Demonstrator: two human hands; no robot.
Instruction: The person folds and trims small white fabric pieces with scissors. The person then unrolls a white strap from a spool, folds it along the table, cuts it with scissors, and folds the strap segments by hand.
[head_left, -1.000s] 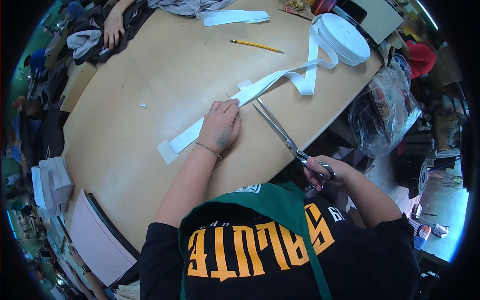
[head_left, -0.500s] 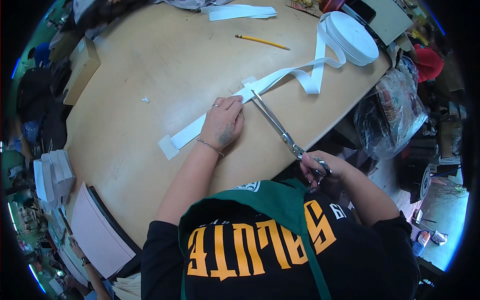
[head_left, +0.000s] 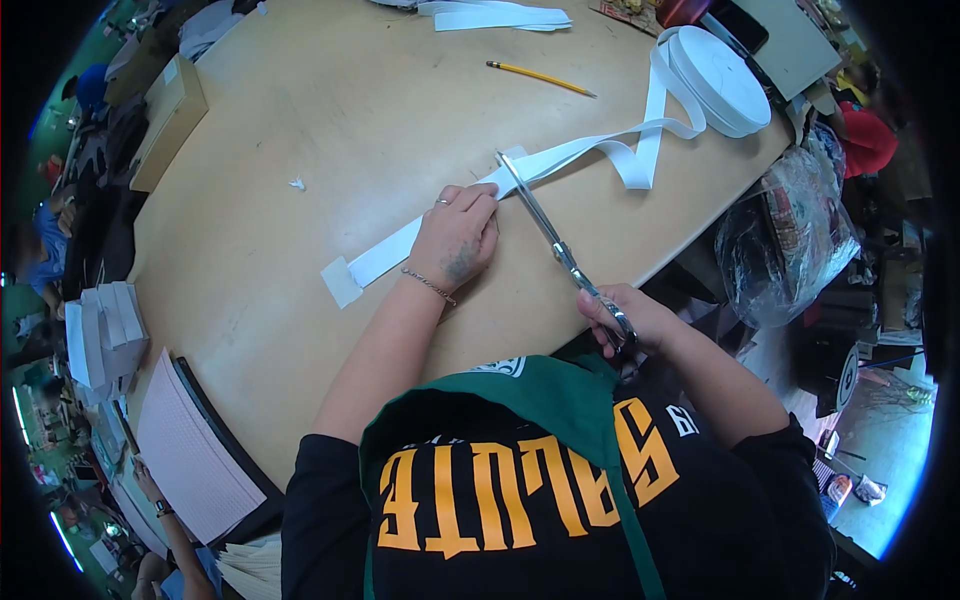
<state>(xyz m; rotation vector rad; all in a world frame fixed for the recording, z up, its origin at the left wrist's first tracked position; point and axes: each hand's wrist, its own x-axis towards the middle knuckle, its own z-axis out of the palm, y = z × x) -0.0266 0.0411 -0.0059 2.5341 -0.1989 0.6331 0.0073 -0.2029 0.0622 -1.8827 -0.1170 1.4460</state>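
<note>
A long white band (head_left: 570, 156), like flat elastic or webbing, runs slantwise over the table from a roll (head_left: 722, 82). My left hand (head_left: 458, 232) presses the band against the tabletop, fingers together and curled over it; the thumb is mostly hidden. In my right hand (head_left: 612, 318) is a pair of metal scissors (head_left: 545, 225), gripped by the handles. Their blades look closed and lie across the band just right of my left fingertips. A pale square of tape or paper (head_left: 341, 284) sits at the band's lower left end; another (head_left: 516, 153) shows partly behind the band near the blades.
A yellow pencil (head_left: 542, 79) and a stack of cut white strips (head_left: 500, 16) lie at the far side. A cardboard box (head_left: 172, 122), white folded cartons (head_left: 108, 335) and a lined sheet (head_left: 192, 455) stand left. A clear plastic bag (head_left: 785, 240) is beyond the right edge.
The scissor blades have come together across the band, and my right hand has closed on the handles and shifted slightly left. The view has tilted a little; my left hand stays on the band.
</note>
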